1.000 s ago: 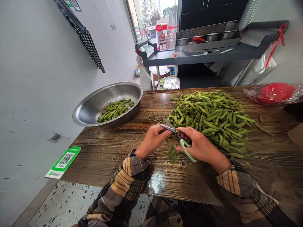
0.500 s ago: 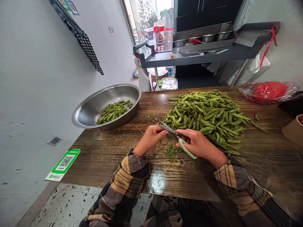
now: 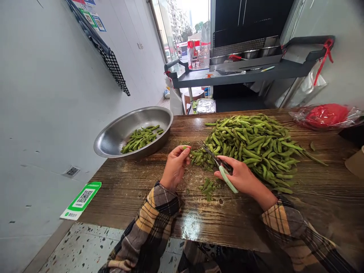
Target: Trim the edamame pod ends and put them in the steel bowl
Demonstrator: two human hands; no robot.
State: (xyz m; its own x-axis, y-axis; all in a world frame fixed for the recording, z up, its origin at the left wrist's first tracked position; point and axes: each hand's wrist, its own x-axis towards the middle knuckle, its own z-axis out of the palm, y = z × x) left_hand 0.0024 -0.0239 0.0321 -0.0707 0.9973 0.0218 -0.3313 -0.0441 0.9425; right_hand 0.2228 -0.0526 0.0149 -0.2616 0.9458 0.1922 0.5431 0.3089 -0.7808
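Observation:
My left hand (image 3: 174, 167) pinches a green edamame pod (image 3: 194, 153) by one end, its fingers closed on it just left of the big pile of pods (image 3: 250, 142). My right hand (image 3: 241, 176) grips green-handled scissors (image 3: 220, 167), whose blades point up-left toward that pod. A small heap of cut tips (image 3: 207, 186) lies on the wooden table (image 3: 136, 182) between my hands. Both arms wear plaid sleeves.
A steel bowl (image 3: 113, 138) holding several trimmed pods sits at the table's far left, overhanging the edge. A red item in clear plastic (image 3: 327, 115) lies at the far right. A dark cart (image 3: 244, 70) stands behind the table. A white wall runs along the left.
My left hand has moved up and away from the scissors, now holding a pod by its end. The scissors have shifted slightly right and the view has tilted a little.

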